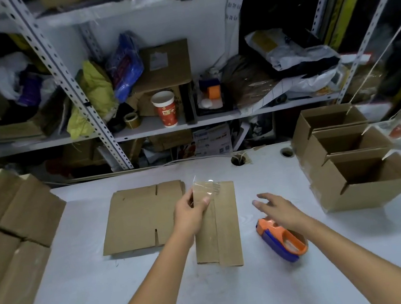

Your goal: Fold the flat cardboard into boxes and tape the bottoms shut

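The cardboard box (227, 225) is plain brown and shows as a long, narrow rectangle, its two flaps meeting in a seam that runs lengthwise away from the person. A glossy strip of clear tape (207, 230) covers the left flap beside that seam, and its loose end sticks up crinkled past the far edge. The left hand (191, 213) grips the box at its far left corner: the thumb lies on the taped face while the fingers curl round the edge behind it. The box stretches from this hand back toward the person, its near end down on the white table (230, 297). The right hand (278, 208) is well apart from the box, on its right, fingers straight and spread, holding nothing. It hovers just over the orange and blue tape dispenser (281, 239), which lies under the wrist. A flat cardboard sheet (139, 219), slotted along its edges, lies just left of the left hand. Three open boxes (355, 197) stand in a row beyond and to the right of the right hand, and stacked brown cartons (17, 216) sit far left of the left hand.
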